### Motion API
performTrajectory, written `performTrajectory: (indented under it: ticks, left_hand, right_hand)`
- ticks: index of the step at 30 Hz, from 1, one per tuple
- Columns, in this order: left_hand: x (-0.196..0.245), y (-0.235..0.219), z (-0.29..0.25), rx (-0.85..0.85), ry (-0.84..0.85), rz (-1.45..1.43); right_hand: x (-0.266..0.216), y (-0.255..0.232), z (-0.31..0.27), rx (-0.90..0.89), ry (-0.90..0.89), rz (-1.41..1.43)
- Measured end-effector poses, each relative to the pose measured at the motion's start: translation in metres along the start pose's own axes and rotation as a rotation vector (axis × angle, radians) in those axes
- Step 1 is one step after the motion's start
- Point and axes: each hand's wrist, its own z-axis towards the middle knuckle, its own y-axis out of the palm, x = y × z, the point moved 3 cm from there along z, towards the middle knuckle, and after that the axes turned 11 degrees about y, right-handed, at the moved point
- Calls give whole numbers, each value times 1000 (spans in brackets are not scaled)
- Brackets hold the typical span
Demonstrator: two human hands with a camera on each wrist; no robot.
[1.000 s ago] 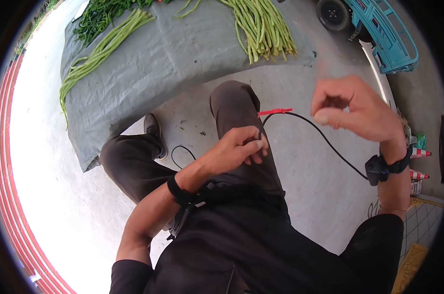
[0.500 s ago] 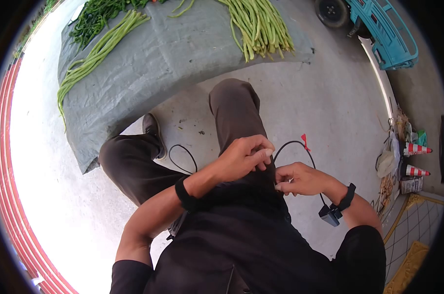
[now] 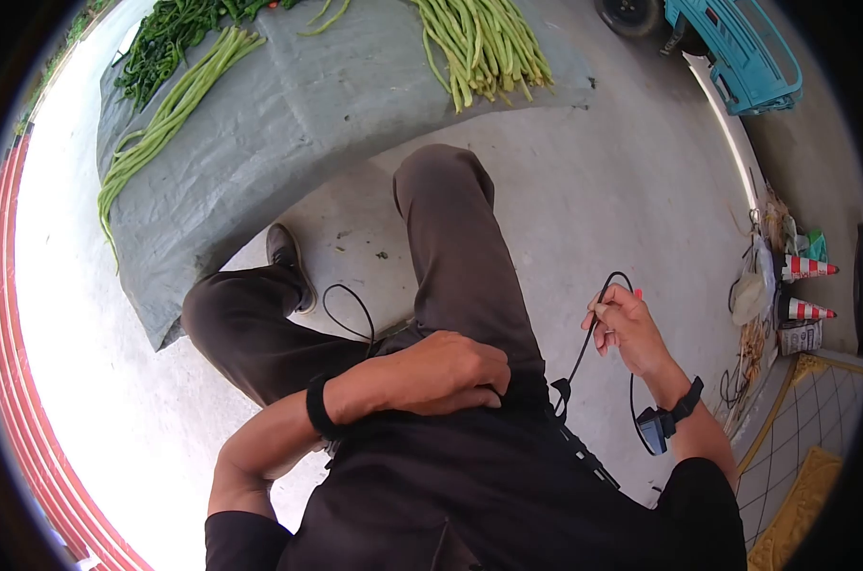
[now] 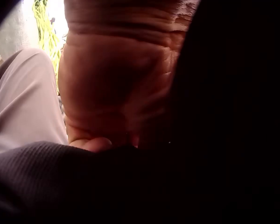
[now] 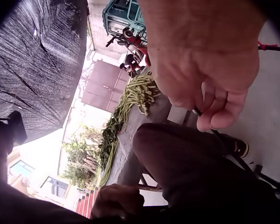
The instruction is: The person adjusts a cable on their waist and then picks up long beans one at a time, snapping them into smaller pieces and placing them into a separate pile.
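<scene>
My right hand (image 3: 629,331), out beyond my right hip, pinches a thin black cable (image 3: 580,354) that loops over the fingers and down to the wrist camera (image 3: 654,430). In the right wrist view the cable (image 5: 216,134) runs between the thumb and fingers of that hand (image 5: 205,70). My left hand (image 3: 443,373) lies at my waist, its fingers bent down against the dark clothing; what is under them is hidden. The left wrist view is mostly dark, with the palm (image 4: 116,84) close to the cloth.
A grey sheet (image 3: 260,143) covers a surface ahead, bearing long beans (image 3: 484,48), a thinner bean bundle (image 3: 170,114) and dark green vegetables (image 3: 160,48). At the right are a teal vehicle (image 3: 741,57) and striped cones (image 3: 810,267). Another cable loop (image 3: 348,288) shows between my legs.
My right hand has come down from the upper right to my thigh, then moved outward with the cable between its fingers. My left hand has dropped from above the thigh to the waist.
</scene>
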Motion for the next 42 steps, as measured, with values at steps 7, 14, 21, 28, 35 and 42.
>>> performTrajectory:
  ticks: [7,14,21,28,35,42]
  left_hand:
    - [-5,9,-2,33,17,-172]
    - [-3,9,-1,-15,6,-202]
    - [0,7,2,-21,-4,-189]
    - [-28,18,28,-8,-86,-121]
    - [-29,20,34,-242,-34,-66]
    - [-32,21,31,-300,53,-205]
  right_hand:
    - [-8,12,-1,-85,-145,-44]
    - [-31,48,-4,-283,-188,-127]
    - [-33,59,55,-270,-92,-105]
    - [-23,17,42,-152,-81,166]
    - [-6,-14,17,-16,-202,281]
    - [-17,19,28,-142,-241,208]
